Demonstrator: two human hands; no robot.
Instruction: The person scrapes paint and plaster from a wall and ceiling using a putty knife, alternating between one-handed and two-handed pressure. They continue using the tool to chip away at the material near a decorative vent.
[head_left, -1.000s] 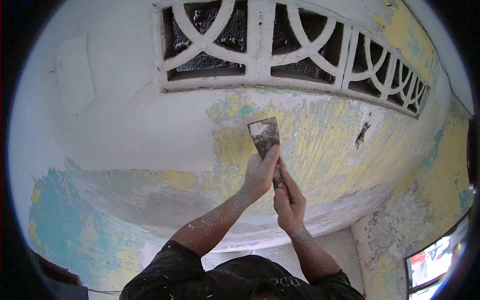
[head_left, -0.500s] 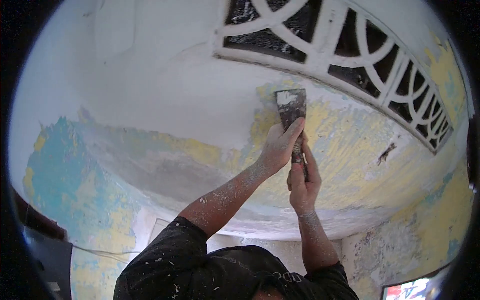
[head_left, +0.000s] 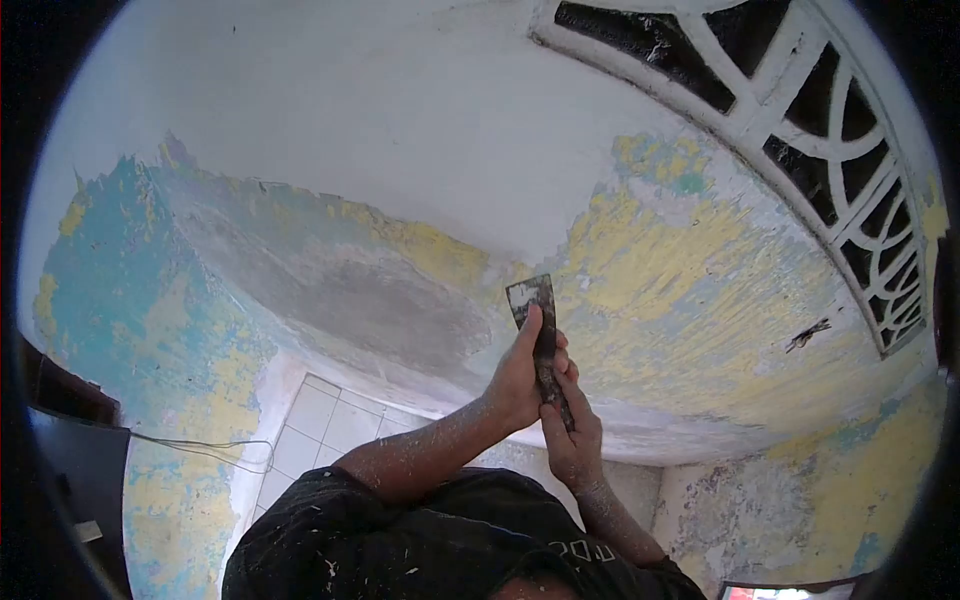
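Observation:
A putty knife (head_left: 545, 345), with white residue on its broad dark blade, is held in both hands against the peeling wall (head_left: 640, 270). My left hand (head_left: 518, 378) is wrapped round the upper part of the tool, its thumb lying up against the blade. Lower down, my right hand (head_left: 575, 435) grips the handle. The blade edge is at the border between the smooth white surface and the yellow patches; whether it touches the wall is hard to tell. Pale dust specks both forearms.
A white lattice vent (head_left: 790, 110) with dark openings curves across the upper right. Thin cables (head_left: 205, 443) hang at the lower left beside a dark panel (head_left: 85, 490). White floor tiles (head_left: 325, 420) show below the wall. Part of a lit screen (head_left: 790, 592) is at the bottom right.
Both hands have drawn the putty knife down towards the body, away from the patch beneath the vent. The view has shifted, with the vent now further right and more floor tiles visible.

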